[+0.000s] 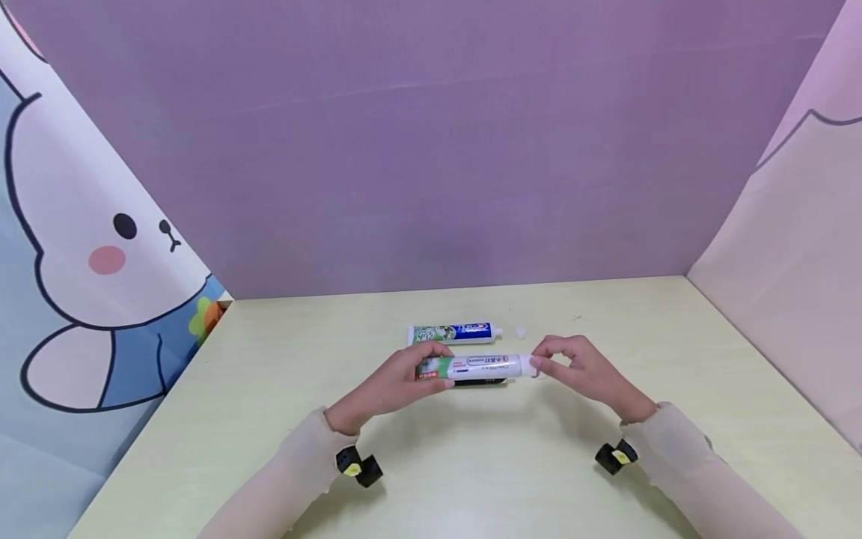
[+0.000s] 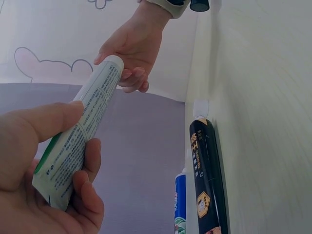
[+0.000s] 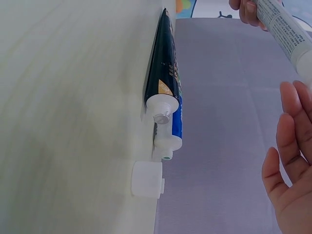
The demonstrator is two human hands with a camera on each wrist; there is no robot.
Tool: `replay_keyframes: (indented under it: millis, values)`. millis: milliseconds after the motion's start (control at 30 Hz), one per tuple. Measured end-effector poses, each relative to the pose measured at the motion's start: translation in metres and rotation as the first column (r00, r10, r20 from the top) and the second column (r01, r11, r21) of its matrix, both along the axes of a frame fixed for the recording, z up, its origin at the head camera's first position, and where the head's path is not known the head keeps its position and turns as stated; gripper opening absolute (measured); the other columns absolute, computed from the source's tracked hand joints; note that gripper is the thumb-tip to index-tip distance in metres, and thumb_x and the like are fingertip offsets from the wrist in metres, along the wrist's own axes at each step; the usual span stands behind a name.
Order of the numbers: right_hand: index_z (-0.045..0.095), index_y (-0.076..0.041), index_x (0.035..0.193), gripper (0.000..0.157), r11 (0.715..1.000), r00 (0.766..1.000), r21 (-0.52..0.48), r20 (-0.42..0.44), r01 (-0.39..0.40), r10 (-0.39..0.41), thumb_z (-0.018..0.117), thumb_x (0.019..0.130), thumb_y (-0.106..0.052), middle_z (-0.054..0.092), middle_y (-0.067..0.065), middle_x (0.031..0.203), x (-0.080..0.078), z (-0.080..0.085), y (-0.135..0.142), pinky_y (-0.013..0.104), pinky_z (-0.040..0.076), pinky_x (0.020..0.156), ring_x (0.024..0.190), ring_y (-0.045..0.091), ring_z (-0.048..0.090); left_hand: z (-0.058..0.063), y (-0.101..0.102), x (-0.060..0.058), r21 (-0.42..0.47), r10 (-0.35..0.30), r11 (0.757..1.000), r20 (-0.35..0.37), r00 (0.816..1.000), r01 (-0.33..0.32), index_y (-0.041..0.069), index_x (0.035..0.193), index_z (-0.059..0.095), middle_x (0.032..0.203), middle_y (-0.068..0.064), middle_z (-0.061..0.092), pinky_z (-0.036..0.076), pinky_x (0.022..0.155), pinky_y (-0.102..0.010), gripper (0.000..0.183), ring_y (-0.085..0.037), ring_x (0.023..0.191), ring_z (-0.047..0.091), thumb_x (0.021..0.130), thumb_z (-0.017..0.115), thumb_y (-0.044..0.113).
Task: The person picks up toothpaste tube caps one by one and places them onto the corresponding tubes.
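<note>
My left hand (image 1: pixel 400 380) grips the lower end of a white and green toothpaste tube (image 1: pixel 485 366) between thumb and fingers. The tube is raised above the table, its white cap (image 2: pixel 115 60) pointing right. At that cap, my right hand (image 1: pixel 589 374) pinches with thumb and fingertips. Beneath the held tube lies a black toothpaste tube (image 2: pixel 207 175), mostly hidden in the head view. Behind it is a blue and green toothpaste tube (image 1: pixel 454 333). Both lying tubes show bare nozzles in the right wrist view.
A white cap (image 3: pixel 147 179) lies on the table by the black tube's nozzle. Another small cap (image 1: pixel 521 332) sits right of the blue tube. The pale table (image 1: pixel 236 449) meets a purple backdrop (image 1: pixel 431 150). Printed cloths (image 1: pixel 87 187) hang at both sides.
</note>
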State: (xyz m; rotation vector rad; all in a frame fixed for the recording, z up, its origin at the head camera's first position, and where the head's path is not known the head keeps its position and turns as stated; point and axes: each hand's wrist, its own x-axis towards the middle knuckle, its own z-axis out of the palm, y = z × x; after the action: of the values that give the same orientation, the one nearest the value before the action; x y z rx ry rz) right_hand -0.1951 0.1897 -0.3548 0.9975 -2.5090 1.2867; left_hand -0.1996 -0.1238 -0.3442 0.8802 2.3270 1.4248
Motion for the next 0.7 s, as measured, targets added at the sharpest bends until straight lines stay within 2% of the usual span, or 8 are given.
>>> replay_keyframes:
  millis: [233, 367, 500, 700]
  values:
    - [0.066, -0.014, 0.079, 0.023, 0.999, 0.999, -0.031, 0.008, -0.040, 0.040, 0.054, 0.092, 0.001, 0.064, -0.004, 0.080, 0.0003, 0.0004, 0.0017, 0.027, 0.044, 0.069, 0.074, 0.008, 0.055, 0.0012, 0.0008, 0.0007, -0.005, -0.002, 1.000, -0.001, 1.000, 0.002, 0.012, 0.119, 0.055, 0.115, -0.008, 0.058, 0.044, 0.060, -0.022, 0.032, -0.016, 0.086, 0.053, 0.089, 0.066, 0.017]
    - [0.068, -0.010, 0.084, 0.019, 0.999, 1.000, -0.033, -0.019, -0.020, 0.019, 0.054, 0.092, 0.000, 0.066, -0.002, 0.083, 0.0012, 0.0018, 0.0030, 0.027, 0.045, 0.070, 0.076, 0.007, 0.056, 0.0012, 0.0010, 0.0003, -0.004, -0.005, 1.000, 0.001, 1.000, 0.005, 0.011, 0.119, 0.055, 0.115, -0.010, 0.058, 0.044, 0.059, -0.021, 0.033, -0.016, 0.085, 0.053, 0.089, 0.066, 0.018]
    - [0.067, -0.012, 0.097, 0.013, 1.000, 0.999, 0.003, -0.037, 0.025, -0.025, 0.064, 0.087, -0.004, 0.067, -0.002, 0.095, 0.0016, 0.0031, 0.0033, 0.029, 0.043, 0.075, 0.084, 0.013, 0.056, 0.0011, 0.0004, -0.0008, 0.000, -0.009, 1.000, -0.001, 1.000, 0.009, 0.009, 0.120, 0.055, 0.116, -0.013, 0.057, 0.044, 0.058, -0.021, 0.034, -0.016, 0.084, 0.053, 0.090, 0.066, 0.018]
    - [0.063, -0.017, 0.105, 0.032, 0.998, 0.999, 0.049, -0.046, 0.026, -0.024, 0.078, 0.077, -0.013, 0.064, -0.005, 0.103, 0.0021, 0.0039, 0.0013, 0.029, 0.042, 0.080, 0.089, 0.021, 0.054, 0.0028, 0.0002, -0.0016, 0.002, -0.006, 1.000, 0.002, 1.000, 0.006, 0.007, 0.121, 0.054, 0.116, -0.014, 0.057, 0.044, 0.059, -0.021, 0.034, -0.016, 0.083, 0.052, 0.090, 0.065, 0.018]
